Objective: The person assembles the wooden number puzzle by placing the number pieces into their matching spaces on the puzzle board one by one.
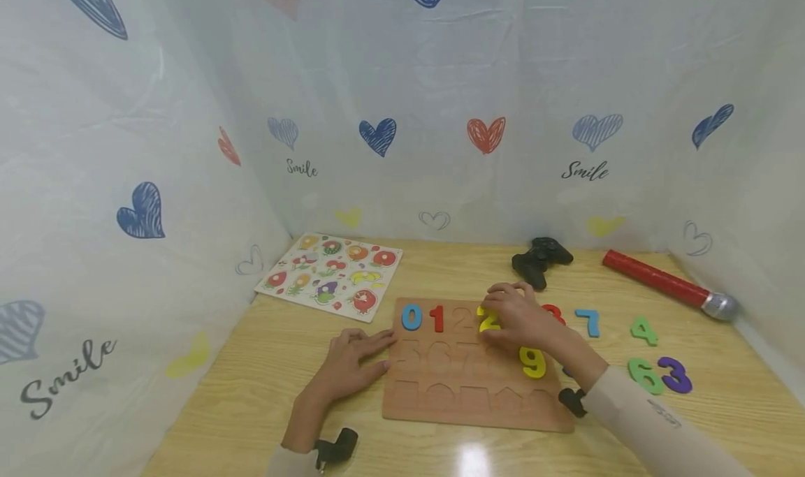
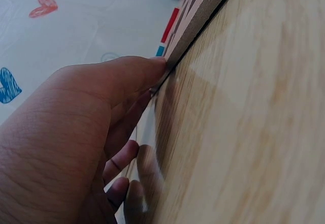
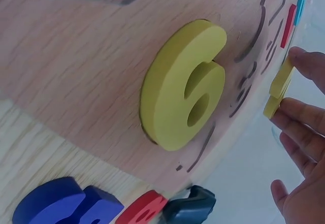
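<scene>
A wooden number puzzle board (image 1: 478, 422) lies on the table, with a blue 0 (image 1: 404, 317) and red 1 (image 1: 438, 320) in its top row. My right hand (image 1: 522, 320) pinches a yellow number 2 (image 1: 487, 321) between thumb and fingers, over the top row just right of the bare 2 outline. In the right wrist view the yellow 2 (image 3: 281, 82) appears edge-on. A yellow 9 (image 3: 162, 102) sits on the board below that hand. My left hand (image 1: 355, 365) touches the board's left edge with thumb and forefinger extended; its other fingers are bent loosely.
Right of the board lie a blue 7 (image 1: 590, 321), green 4 (image 1: 643, 332), green 6 (image 1: 643, 377) and purple 3 (image 1: 677, 376). A red number (image 1: 553, 311) is partly hidden by my right hand. Behind are a fruit puzzle (image 1: 339, 260), game controller (image 1: 542, 259) and red microphone (image 1: 657, 279).
</scene>
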